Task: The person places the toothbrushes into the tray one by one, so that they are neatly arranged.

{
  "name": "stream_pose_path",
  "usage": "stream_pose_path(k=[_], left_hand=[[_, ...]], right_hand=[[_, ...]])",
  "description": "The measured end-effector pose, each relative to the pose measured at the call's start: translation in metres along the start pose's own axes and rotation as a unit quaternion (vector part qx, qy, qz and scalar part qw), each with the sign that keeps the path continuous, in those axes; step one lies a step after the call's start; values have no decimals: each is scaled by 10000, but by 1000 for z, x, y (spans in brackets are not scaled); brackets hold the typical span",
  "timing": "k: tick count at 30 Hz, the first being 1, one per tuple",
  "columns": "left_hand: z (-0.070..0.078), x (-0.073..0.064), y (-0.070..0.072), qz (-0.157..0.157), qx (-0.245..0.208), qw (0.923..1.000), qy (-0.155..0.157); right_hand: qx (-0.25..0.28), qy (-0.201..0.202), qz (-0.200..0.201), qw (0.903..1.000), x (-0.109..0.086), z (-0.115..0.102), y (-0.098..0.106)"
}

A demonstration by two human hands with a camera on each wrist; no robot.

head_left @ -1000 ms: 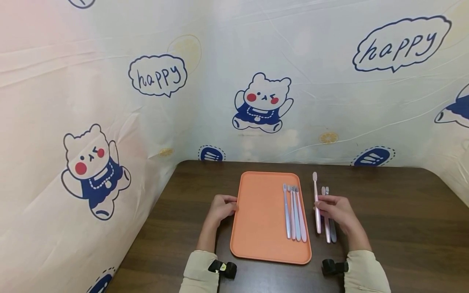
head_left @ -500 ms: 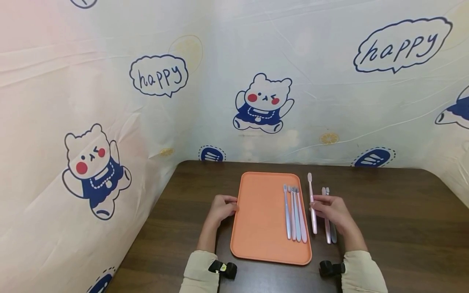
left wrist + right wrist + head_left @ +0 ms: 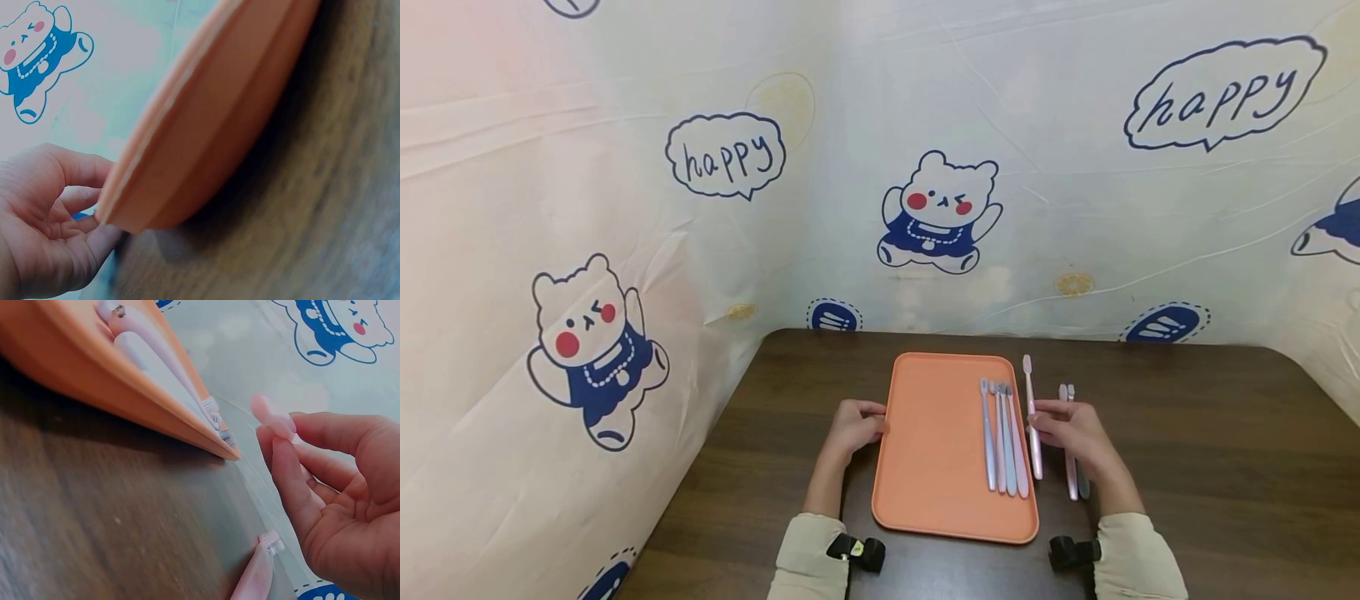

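Note:
An orange tray (image 3: 928, 442) lies on the table, with several toothbrushes (image 3: 1000, 442) in pale blue and pink side by side along its right part. My left hand (image 3: 853, 429) grips the tray's left edge between thumb and fingers; the left wrist view shows the fingers at the outer rim (image 3: 156, 144). Between thumb and fingertips my right hand (image 3: 1078, 429) pinches a pink toothbrush (image 3: 1032, 450), held bristle end away, beside the tray's right rim. Two more brushes, a pink toothbrush (image 3: 1071, 475) and a grey toothbrush (image 3: 1083, 483), lie under the right hand, partly hidden by it.
A dark wooden table (image 3: 1225, 467) carries everything. Behind it hangs a pale curtain (image 3: 850, 208) printed with bears and "happy" bubbles. Each wrist wears a black camera strap, such as the right strap (image 3: 1073, 553).
My right hand has moved left with the pink toothbrush, from above the other loose brushes to the tray's right rim. The left hand and tray have stayed put.

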State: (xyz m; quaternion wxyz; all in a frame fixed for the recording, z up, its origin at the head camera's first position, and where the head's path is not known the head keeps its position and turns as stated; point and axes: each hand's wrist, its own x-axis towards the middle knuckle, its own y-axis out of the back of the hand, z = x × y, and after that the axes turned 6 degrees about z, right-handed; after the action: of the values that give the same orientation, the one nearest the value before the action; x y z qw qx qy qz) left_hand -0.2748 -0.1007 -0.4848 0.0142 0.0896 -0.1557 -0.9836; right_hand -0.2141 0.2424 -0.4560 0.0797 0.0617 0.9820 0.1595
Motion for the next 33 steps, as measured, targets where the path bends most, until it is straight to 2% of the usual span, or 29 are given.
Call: stream_pose_path(k=[26, 33], left_hand=[[-1, 1, -1, 9, -14, 10000, -86], [-1, 1, -1, 47, 10, 10000, -75]], right_hand=[[59, 172, -13, 9998, 3, -3, -15], [-10, 37, 40, 10000, 4, -2, -20]])
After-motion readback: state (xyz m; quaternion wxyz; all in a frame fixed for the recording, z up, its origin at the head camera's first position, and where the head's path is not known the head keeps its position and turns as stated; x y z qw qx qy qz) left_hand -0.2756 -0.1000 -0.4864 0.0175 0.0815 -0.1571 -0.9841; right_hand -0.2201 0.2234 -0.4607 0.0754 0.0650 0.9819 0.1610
